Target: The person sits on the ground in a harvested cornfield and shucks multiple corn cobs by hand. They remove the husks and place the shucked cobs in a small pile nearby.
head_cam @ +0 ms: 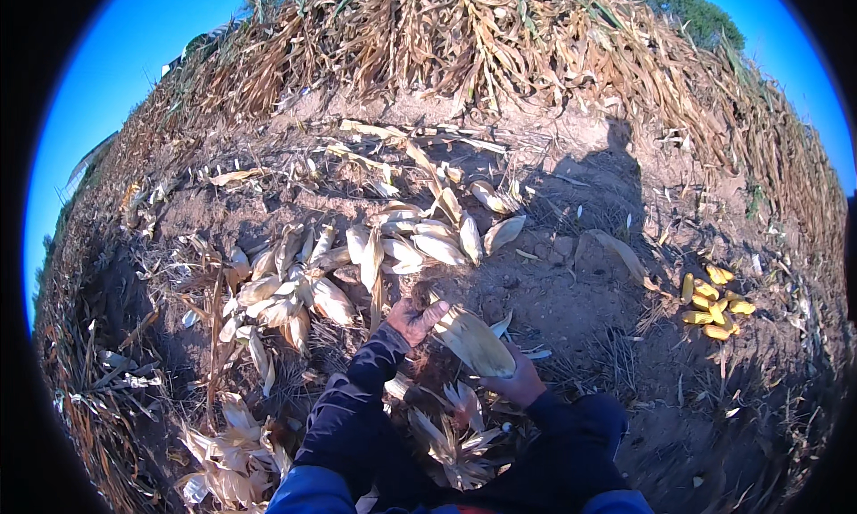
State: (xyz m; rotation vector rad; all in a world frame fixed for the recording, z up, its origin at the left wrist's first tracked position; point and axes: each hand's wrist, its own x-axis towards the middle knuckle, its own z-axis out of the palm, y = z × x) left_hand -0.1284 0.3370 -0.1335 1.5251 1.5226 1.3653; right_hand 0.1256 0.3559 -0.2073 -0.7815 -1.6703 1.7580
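Observation:
My right hand (pixel 517 379) grips a corn ear in its pale dry husk (pixel 477 343) at the lower right end. The ear lies slanted in front of me, its narrow end up and to the left. My left hand (pixel 410 321) is beside that narrow end, thumb stretched towards it and apart from the fingers. Nothing shows in the left palm, though part of it is hidden. Just beyond my hands lies a pile of unhusked corn ears (pixel 428 239), with another cluster of husked-over ears (pixel 288 300) to its left.
Several bare yellow cobs (pixel 716 303) lie heaped on the soil at the right. Loose husks (pixel 462 440) lie between my legs, and more stripped husks (pixel 227 454) at lower left. Dry corn stalks (pixel 469 39) stand and lean along the far side. My shadow (pixel 602 179) falls ahead.

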